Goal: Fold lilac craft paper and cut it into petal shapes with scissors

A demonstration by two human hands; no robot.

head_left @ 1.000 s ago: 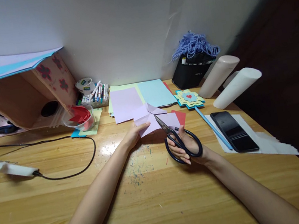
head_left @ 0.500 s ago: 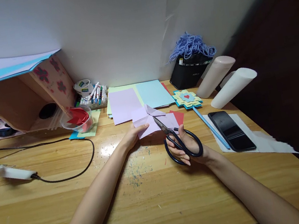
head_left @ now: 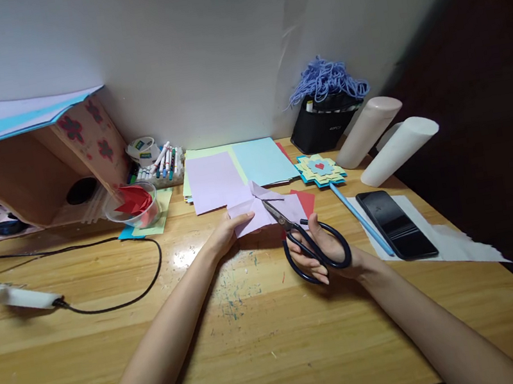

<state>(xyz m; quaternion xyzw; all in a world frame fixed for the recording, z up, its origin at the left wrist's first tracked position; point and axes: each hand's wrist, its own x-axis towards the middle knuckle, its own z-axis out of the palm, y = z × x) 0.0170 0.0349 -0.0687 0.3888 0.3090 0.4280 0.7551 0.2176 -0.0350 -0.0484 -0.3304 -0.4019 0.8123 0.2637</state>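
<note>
My left hand [head_left: 229, 230] pinches a creased piece of lilac paper [head_left: 245, 225] at its left side, thumb on top and the other fingers hidden beneath. The paper is slit and its flaps stand up a little. In my right hand [head_left: 319, 250] is a pair of black-handled scissors [head_left: 295, 228], fingers through the loops. The blades point up and left, their tips at the middle of the paper, close to the slit. Red paper [head_left: 305, 201] lies partly hidden behind the lilac piece.
Coloured sheets [head_left: 264, 163] lie at the back. Left are a cardboard box [head_left: 98, 145], a bowl [head_left: 157, 211] with red paper, markers [head_left: 168, 160] and a corded white glue gun [head_left: 15, 298]. Right are a layered paper flower [head_left: 321, 172], a phone [head_left: 398, 225] and two white cylinders [head_left: 398, 150].
My right hand and the scissors have shifted very slightly to the right. The paper and my left hand stay almost where they were.
</note>
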